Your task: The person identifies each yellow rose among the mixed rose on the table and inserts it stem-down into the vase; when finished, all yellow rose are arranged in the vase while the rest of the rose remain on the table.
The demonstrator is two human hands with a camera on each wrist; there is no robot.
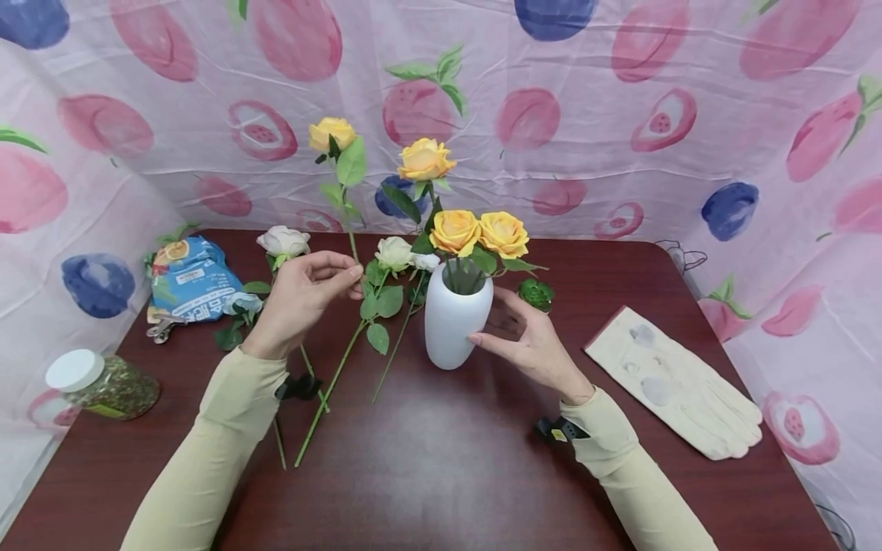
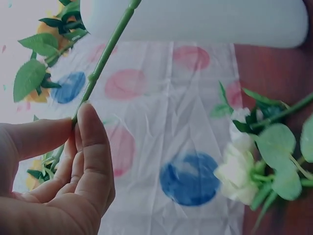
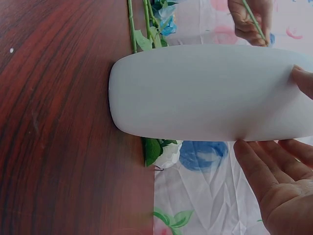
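Observation:
My left hand [image 1: 306, 295] pinches the green stem of a yellow rose [image 1: 332, 135] between thumb and fingers, left of the vase and above the table. In the left wrist view the stem [image 2: 108, 58] slants up past the fingertips. The white vase [image 1: 451, 329] stands upright with yellow roses [image 1: 455, 233] in its mouth. My right hand [image 1: 534, 344] holds the vase from the right, its thumb on the near side and its fingers around the far side. In the right wrist view the fingertips [image 3: 243, 149] touch the vase wall [image 3: 195, 93].
White roses [image 1: 395, 253] and a pale blue flower [image 1: 243, 301] lie to the left. Further left are a blue bag [image 1: 196, 282] and a lidded jar [image 1: 113, 389]. A small green succulent [image 1: 536, 294] sits behind my right hand; work gloves [image 1: 671, 383] lie at right.

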